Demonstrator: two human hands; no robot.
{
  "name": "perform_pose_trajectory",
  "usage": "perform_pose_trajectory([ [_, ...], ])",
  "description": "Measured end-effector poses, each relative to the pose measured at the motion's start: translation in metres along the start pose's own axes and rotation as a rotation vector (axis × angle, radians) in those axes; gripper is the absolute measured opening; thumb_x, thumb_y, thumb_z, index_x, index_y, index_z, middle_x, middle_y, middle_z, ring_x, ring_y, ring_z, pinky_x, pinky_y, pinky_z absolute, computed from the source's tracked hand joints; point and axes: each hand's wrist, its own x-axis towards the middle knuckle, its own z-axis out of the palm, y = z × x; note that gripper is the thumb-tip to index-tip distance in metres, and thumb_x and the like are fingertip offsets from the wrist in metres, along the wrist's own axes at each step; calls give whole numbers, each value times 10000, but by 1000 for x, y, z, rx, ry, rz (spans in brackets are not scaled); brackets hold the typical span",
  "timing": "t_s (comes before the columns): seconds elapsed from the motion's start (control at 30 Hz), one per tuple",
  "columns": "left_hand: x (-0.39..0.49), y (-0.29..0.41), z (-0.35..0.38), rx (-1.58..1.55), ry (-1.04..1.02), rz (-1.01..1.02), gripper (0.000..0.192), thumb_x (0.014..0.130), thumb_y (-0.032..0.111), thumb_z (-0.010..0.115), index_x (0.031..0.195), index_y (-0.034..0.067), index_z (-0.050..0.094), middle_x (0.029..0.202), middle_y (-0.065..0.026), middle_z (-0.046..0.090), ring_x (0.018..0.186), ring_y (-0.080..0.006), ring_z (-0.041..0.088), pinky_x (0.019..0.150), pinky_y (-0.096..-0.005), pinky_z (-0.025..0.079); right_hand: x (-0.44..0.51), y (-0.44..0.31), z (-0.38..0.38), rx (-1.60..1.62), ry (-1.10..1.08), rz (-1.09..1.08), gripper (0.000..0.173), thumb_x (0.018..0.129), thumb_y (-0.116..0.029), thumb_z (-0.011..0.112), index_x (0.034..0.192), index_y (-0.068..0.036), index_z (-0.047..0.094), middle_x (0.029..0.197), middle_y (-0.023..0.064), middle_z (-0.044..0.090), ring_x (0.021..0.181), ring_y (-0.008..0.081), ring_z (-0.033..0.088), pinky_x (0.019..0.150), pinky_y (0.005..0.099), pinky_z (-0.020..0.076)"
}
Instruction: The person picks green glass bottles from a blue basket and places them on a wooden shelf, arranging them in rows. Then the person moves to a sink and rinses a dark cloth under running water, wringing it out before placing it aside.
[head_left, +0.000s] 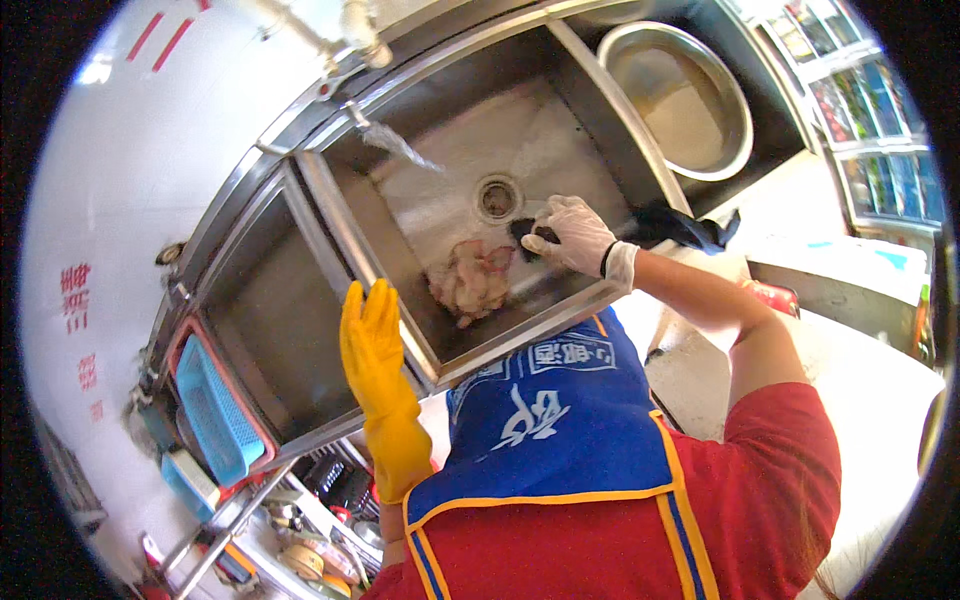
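My right hand (576, 234), in a thin white glove with a black band at the wrist, grips a dark scrubbing pad or cloth (527, 238) low in the middle basin of a stainless steel sink (525, 127). Just beyond the pad is the round drain (498, 199). Nearer my body, a heap of pale pinkish pieces, apparently raw meat (472, 281), lies on the basin floor. A long yellow rubber glove covers my left hand (373, 337). Its straight fingers rest on the divider (352, 247) between the basins, holding nothing.
A tap (355, 114) with something clear at its spout juts over the basin. Cloudy liquid partly fills a large metal bowl (739, 142) at right. Dark cloth (686, 229) drapes the sink's right edge. A blue plastic basket (214, 409) stands left, above a cluttered rack (225, 536).
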Motion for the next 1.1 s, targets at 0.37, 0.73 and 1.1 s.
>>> perform_pose_trajectory([
  [0.37, 22, -16, 19, -13, -158, -109, 480, 1100, 184, 408, 1526, -36, 385, 1474, -318, 494, 1371, -388, 516, 1160, -400, 442, -142, 26, -101, 821, 646, 549, 489, 980, -401, 711, 1250, 3, 650, 934, 65, 684, 856, 137, 623, 726, 293, 524],
  [0.73, 28, -12, 11, 73, -107, 28, 465, 1109, 218, 433, 1500, -34, 423, 1459, -297, 519, 1364, -376, 531, 1164, -405, 434, -16, -8, 6, 5, -69, -205, 359, 974, -322, 661, 1256, -100, 651, 1139, 138, 666, 1017, 335, 659, 890, 453, 545],
  [1.1, 35, -46, -43, 909, 220, 427, 431, 1026, 130, 608, 1410, -52, 542, 1377, -240, 623, 1251, -325, 632, 1093, -394, 471, 125, -19, 138, -172, -403, -139, 399, 834, -340, 722, 1167, -123, 687, 1100, 179, 726, 1029, 370, 706, 815, 505, 564],
])
